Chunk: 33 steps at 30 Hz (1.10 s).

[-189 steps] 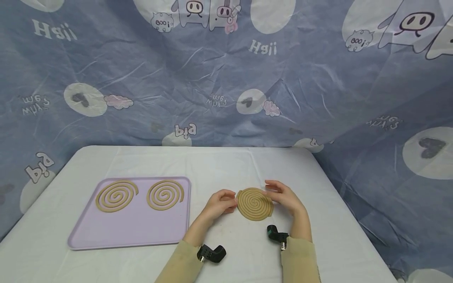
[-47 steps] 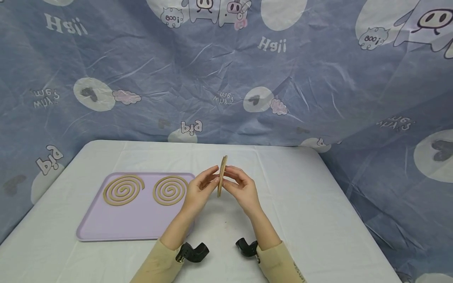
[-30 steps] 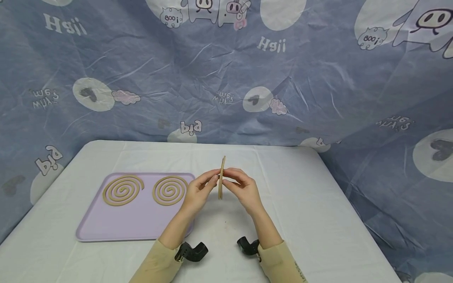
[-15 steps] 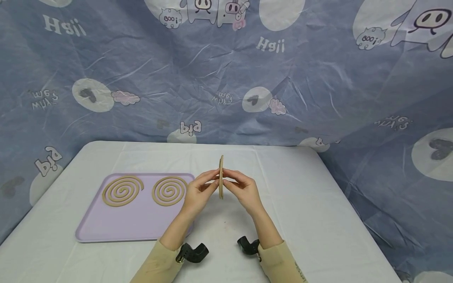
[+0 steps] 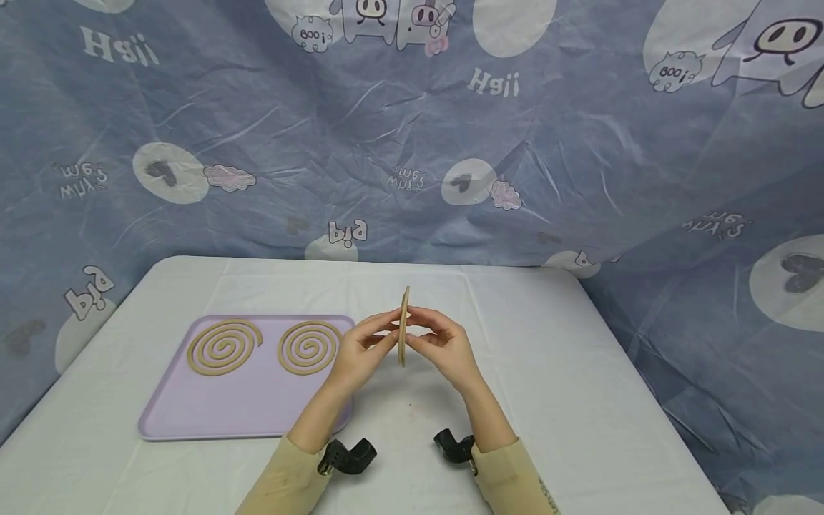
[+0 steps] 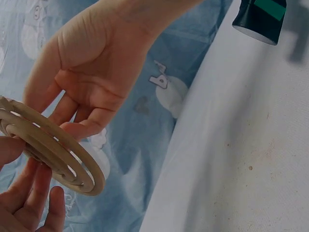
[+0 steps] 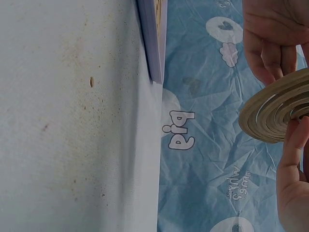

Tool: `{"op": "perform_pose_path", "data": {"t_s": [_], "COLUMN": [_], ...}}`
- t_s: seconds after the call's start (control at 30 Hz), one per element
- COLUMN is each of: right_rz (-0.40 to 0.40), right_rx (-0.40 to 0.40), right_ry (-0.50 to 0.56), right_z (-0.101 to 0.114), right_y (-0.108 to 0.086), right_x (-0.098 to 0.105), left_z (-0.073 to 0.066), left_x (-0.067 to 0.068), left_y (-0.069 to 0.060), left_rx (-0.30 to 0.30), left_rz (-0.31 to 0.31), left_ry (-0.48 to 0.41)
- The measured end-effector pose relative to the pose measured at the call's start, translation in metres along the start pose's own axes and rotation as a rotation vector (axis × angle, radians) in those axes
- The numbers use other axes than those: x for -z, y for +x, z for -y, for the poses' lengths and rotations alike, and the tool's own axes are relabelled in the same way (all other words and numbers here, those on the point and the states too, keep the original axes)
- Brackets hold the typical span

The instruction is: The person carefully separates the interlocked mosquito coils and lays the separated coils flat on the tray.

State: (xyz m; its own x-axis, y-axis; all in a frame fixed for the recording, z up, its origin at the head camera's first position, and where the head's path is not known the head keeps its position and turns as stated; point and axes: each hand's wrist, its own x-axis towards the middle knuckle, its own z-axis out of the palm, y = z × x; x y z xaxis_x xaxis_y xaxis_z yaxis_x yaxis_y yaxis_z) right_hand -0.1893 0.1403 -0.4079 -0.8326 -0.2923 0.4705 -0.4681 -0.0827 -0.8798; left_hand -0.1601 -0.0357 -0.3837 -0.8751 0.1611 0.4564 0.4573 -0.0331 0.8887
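Observation:
A tan mosquito coil (image 5: 403, 336) is held upright, edge towards the head camera, above the white table. My left hand (image 5: 363, 347) pinches it from the left and my right hand (image 5: 445, 348) from the right, fingers and thumbs near its middle. In the left wrist view narrow gaps show between the rings of the coil (image 6: 72, 157); the left fingers (image 6: 34, 193) touch its near face, with the right hand (image 6: 96, 67) behind. The right wrist view shows the coil's tightly wound face (image 7: 270, 108). Two looser coils (image 5: 224, 347) lie on the purple tray (image 5: 225, 411).
The tray stands left of my hands, its right side partly behind the left wrist. A white cloth covers the table (image 5: 566, 400), with small brown crumbs on it. A blue printed curtain (image 5: 547, 143) hangs behind and to the right.
About six seconds ago the coil lay flat on the table with both hands at its sides. It has been lifted and turned on edge; lately it tilts only slightly between my fingers.

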Motion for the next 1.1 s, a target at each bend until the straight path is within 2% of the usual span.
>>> {"op": "perform_pose_path", "data": {"t_s": [0.23,0.4,0.73,1.1], "right_rz": [-0.013,-0.025,-0.034,-0.057], "right_rx": [0.026,0.062,0.074,0.072], "right_ry": [-0.076,-0.063,-0.006,-0.035], "right_z": [0.0002,0.0018,0.0022,0.0015], "right_y": [0.0005,0.0005,0.0009,0.0011], "right_x": [-0.0026,-0.0038,-0.004,-0.0033], "left_z": [-0.0001,-0.0007,-0.0013,-0.0047], "left_x": [0.0021,0.0009,0.0003,0.0017], "left_y": [0.0004,0.0004,-0.0001,-0.0007], "left_rx": [-0.005,-0.022,-0.028,-0.016], "left_rz": [0.004,0.015,0.045,0.048], "left_ry": [0.022,0.022,0.026,0.058]}}
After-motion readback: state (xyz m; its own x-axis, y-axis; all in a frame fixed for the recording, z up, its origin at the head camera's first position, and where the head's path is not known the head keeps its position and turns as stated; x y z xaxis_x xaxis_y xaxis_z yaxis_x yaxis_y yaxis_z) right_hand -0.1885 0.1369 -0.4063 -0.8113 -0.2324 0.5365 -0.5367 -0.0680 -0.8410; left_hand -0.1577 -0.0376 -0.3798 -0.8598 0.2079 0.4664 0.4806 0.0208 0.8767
